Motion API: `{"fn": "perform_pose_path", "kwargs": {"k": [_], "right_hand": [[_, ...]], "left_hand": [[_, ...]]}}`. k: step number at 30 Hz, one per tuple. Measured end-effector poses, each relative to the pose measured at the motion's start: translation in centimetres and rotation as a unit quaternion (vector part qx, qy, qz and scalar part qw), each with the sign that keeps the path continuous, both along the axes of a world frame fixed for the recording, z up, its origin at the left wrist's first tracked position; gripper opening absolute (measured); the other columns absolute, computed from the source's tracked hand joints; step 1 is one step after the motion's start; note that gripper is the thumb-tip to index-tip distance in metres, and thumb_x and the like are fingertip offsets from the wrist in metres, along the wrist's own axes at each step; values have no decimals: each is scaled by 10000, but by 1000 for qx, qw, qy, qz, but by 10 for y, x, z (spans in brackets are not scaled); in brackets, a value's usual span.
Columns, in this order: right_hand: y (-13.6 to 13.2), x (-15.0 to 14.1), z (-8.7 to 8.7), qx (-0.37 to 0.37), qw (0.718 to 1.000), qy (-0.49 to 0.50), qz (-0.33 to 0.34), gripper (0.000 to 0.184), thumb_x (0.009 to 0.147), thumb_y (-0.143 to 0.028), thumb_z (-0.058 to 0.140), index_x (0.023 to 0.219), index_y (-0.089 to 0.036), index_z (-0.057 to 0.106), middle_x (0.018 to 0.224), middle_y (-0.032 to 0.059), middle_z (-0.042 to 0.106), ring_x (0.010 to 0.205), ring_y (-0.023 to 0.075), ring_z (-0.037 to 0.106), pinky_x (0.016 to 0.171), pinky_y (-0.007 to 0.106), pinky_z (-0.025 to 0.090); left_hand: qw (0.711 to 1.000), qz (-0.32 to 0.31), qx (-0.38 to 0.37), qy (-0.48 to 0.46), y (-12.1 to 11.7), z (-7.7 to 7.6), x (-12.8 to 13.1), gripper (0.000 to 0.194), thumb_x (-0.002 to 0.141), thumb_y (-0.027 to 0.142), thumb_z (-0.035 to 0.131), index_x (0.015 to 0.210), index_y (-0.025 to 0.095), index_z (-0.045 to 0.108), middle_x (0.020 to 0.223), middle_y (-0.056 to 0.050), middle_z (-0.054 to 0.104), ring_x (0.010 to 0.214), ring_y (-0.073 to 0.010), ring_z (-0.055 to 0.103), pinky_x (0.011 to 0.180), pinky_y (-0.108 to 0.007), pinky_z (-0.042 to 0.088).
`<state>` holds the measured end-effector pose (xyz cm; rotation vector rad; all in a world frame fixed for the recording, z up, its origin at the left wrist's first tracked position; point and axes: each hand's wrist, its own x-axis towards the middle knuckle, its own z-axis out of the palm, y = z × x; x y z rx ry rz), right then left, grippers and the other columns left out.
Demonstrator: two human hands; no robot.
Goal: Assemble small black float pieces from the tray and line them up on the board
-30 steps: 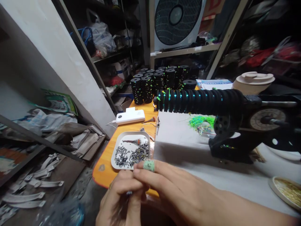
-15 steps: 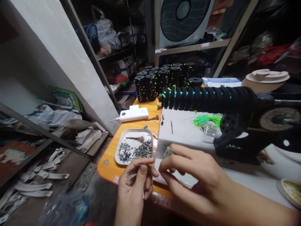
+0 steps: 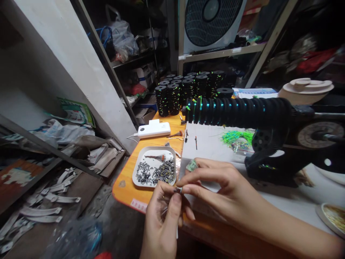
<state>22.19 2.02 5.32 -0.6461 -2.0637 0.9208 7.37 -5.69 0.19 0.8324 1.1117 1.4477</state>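
Note:
My left hand [image 3: 165, 217] is closed, thumb pressed against the forefinger on a tiny dark and pale piece [image 3: 178, 190] too small to name. A thin white strip [image 3: 177, 232] shows below its fingers. My right hand [image 3: 218, 181] meets it from the right, thumb and forefinger tips pinched at the same spot; what they grip is mostly hidden. Greenish patterned tape [image 3: 192, 165] wraps one of its fingertips. Just beyond the hands sits a white square tray [image 3: 134, 176] holding many small grey and black cylindrical parts [image 3: 164, 171] and an orange-tipped brush-like tool [image 3: 155, 157].
A black ribbed roller [image 3: 229, 109] with green and blue bits juts across the white work surface [image 3: 207, 144]. Bright green strands [image 3: 237, 137] lie beneath it. Black spools [image 3: 174, 95] stand behind, near a white power bank [image 3: 154, 128]. A round dish [image 3: 327, 221] is at the right.
Both hands have come together: the right hand's fingertips moved left and down to meet the left's, which shifted right. The tiny piece now shows between them.

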Motion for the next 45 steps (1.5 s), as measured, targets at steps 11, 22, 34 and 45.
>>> {"fn": "perform_pose_path", "kwargs": {"k": [11,22,34,45], "right_hand": [[-3,-1,-8,54,998,7,-4,156,936,-117,593,886,-125,741,717,25,594,658,106,560,590,192,428],[1,1,-13,181,982,-49,-26,189,952,-85,530,903,-159,696,758,9,515,675,113,487,578,202,369],[-3,-1,-7,214,975,-58,-35,257,979,-126,477,874,-164,708,709,11,503,655,124,496,599,212,405],[-3,0,-5,126,991,-38,-9,133,911,-91,593,892,-142,715,736,24,552,663,111,529,565,192,403]], "left_hand": [[991,59,-5,-123,-1,1,13,306,815,424,766,816,200,558,595,35,640,497,-65,539,494,-140,418],[987,3,-9,-161,-3,3,3,313,811,410,775,805,183,559,503,53,593,389,-13,363,386,-85,257],[994,-1,-35,-100,-2,3,3,409,790,517,760,802,186,519,492,53,561,414,-24,341,416,-135,191],[997,61,-1,-38,-1,-8,11,308,865,475,694,836,201,556,552,43,570,513,-74,474,514,-175,347]]}}
